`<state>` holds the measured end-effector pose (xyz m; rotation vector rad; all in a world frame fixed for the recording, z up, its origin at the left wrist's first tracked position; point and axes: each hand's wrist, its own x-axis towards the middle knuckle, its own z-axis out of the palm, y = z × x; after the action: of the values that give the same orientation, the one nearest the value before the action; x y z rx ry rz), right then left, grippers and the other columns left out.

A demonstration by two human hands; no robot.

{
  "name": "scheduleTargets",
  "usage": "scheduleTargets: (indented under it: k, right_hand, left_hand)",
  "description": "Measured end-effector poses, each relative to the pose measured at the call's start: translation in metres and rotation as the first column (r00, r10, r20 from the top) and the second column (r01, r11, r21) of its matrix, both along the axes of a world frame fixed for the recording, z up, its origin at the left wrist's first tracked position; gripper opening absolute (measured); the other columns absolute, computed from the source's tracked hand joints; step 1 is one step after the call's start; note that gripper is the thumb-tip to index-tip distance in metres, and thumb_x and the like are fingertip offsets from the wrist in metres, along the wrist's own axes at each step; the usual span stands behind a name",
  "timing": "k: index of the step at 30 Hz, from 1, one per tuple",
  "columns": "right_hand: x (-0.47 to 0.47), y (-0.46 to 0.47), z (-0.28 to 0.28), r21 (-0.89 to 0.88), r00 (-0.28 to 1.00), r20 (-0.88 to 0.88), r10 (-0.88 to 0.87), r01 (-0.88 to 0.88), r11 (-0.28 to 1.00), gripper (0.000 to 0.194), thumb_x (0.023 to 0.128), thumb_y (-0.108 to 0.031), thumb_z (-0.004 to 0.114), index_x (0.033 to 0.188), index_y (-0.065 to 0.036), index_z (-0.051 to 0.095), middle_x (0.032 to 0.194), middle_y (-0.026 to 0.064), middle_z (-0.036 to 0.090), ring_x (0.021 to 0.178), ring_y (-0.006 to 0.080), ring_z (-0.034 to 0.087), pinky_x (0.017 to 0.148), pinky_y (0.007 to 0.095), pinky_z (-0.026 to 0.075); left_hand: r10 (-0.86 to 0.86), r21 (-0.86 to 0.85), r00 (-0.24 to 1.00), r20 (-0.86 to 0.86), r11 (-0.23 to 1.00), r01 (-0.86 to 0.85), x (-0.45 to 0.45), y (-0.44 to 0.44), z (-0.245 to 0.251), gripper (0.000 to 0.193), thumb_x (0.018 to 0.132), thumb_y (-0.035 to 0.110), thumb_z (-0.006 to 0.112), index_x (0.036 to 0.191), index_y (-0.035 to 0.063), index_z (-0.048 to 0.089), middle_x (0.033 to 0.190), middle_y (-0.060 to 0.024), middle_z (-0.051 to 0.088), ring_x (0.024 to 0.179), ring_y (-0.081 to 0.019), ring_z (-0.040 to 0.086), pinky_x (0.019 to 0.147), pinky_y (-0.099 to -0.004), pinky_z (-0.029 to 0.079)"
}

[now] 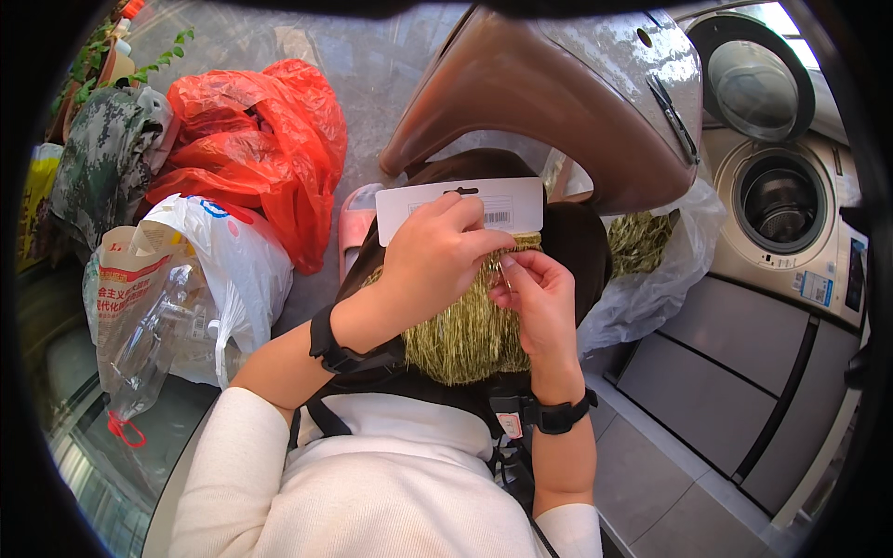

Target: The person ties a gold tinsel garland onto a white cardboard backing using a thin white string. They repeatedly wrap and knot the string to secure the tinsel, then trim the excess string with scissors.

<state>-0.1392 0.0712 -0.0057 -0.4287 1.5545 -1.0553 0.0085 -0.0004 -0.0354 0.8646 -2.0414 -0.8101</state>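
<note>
A bunch of gold tinsel fringe (460,335) lies over my lap, its strands hanging towards me. Along its top edge runs a white hanging card (517,202) with printing and a slot. My left hand (439,251) rests across the card, its fingertips pinching the upper edge of the fringe. Just right of it, my right hand (541,293) pinches a few thin strands or a small slender piece between thumb and fingers; which one is too small to tell. Both hands nearly touch at the fringe's upper right part.
A brown plastic stool (530,91) stands ahead, with black-handled tweezers or scissors (671,118) on it. More gold tinsel (638,244) sits in a clear bag at right, near a washing machine (781,202). Red (279,160) and white plastic bags (244,258) and a clear plastic bottle (143,363) are at left.
</note>
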Motion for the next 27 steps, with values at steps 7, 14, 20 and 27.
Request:
scheduleTargets:
  k: [7, 14, 20, 27]
  right_hand:
    - [0.005, -0.001, -0.002, -0.003, 0.999, -0.051, -0.01, 0.01, 1.0, 0.011, 0.094, -0.007, 0.063, 0.095, 0.005, 0.063, 0.077, 0.0098, 0.069, 0.06, 0.0112, 0.064, 0.056, 0.0222, 0.053]
    - [0.01, 0.002, -0.002, -0.05, 0.995, -0.075, -0.059, 0.055, 0.997, 0.011, 0.094, -0.008, 0.065, 0.094, 0.002, 0.064, 0.072, 0.0034, 0.065, 0.055, 0.007, 0.058, 0.048, 0.0192, 0.044]
    - [0.014, 0.005, -0.006, -0.096, 0.994, -0.041, -0.096, 0.092, 0.991, 0.01, 0.094, -0.009, 0.065, 0.093, 0.0, 0.064, 0.069, -0.0034, 0.059, 0.052, 0.0012, 0.046, 0.045, 0.0184, 0.034]
    - [0.02, 0.009, -0.009, -0.155, 0.985, -0.109, -0.134, 0.116, 0.981, 0.009, 0.095, -0.007, 0.064, 0.094, 0.002, 0.064, 0.071, -0.0075, 0.056, 0.061, -0.0018, 0.042, 0.052, 0.0165, 0.03]
  left_hand:
    - [-0.003, -0.005, 1.0, 0.005, 1.0, 0.003, 0.0, -0.001, 0.0, 0.03, 0.066, -0.003, 0.069, 0.092, 0.0111, 0.075, 0.076, -0.0061, 0.052, 0.076, -0.0261, 0.054, 0.066, -0.0375, 0.046]
    - [-0.005, 0.023, 1.0, -0.012, 1.0, 0.006, 0.001, -0.002, 0.001, 0.031, 0.066, -0.003, 0.069, 0.093, 0.011, 0.075, 0.076, -0.0062, 0.051, 0.075, -0.0259, 0.054, 0.066, -0.0373, 0.046]
    - [-0.003, 0.023, 1.0, -0.019, 1.0, 0.004, 0.001, -0.003, 0.0, 0.03, 0.067, -0.002, 0.07, 0.094, 0.0109, 0.075, 0.075, -0.0061, 0.051, 0.075, -0.0258, 0.053, 0.066, -0.0372, 0.046]
    - [-0.009, 0.022, 1.0, -0.01, 1.0, 0.01, 0.0, -0.003, 0.0, 0.031, 0.067, -0.003, 0.07, 0.094, 0.0108, 0.075, 0.075, -0.0057, 0.051, 0.075, -0.0255, 0.053, 0.065, -0.0371, 0.045]
